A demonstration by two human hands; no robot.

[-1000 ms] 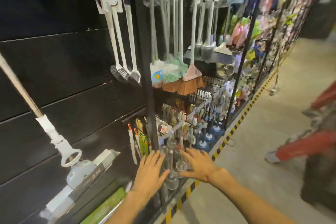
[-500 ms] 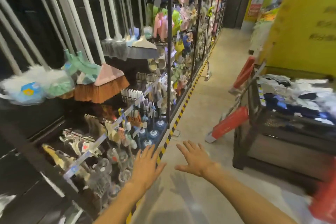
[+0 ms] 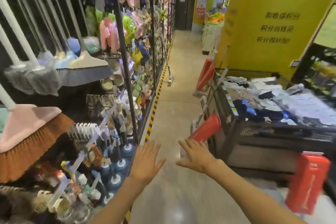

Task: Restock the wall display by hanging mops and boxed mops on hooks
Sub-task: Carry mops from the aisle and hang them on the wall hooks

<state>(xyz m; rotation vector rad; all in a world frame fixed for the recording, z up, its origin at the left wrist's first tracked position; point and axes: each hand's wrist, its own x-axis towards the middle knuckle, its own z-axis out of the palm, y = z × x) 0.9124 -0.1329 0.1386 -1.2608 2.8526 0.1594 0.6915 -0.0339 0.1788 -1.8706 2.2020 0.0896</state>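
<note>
Three long red boxes lean against a dark display table on the right of the aisle: one [image 3: 205,131] just beyond my right hand, one [image 3: 205,73] farther back, one [image 3: 307,182] at the near right. My left hand [image 3: 146,162] and my right hand [image 3: 196,154] are stretched out over the grey floor, fingers spread, holding nothing. My right fingertips are close to the nearest red box; whether they touch it I cannot tell. On the left, brooms hang on the wall display, among them a pink-headed broom [image 3: 27,132] and a grey one [image 3: 85,71].
The dark table [image 3: 258,143] carries piles of folded socks and cloth. A yellow wall [image 3: 272,23] stands behind it. A yellow-black striped line [image 3: 154,109] runs along the foot of the left racks. Blue plungers [image 3: 116,172] stand low on the left. The aisle floor runs straight ahead.
My view has swung right, from the black mop wall to the aisle and the table with the red boxes. Both hands stayed open and moved with it, out over the floor.
</note>
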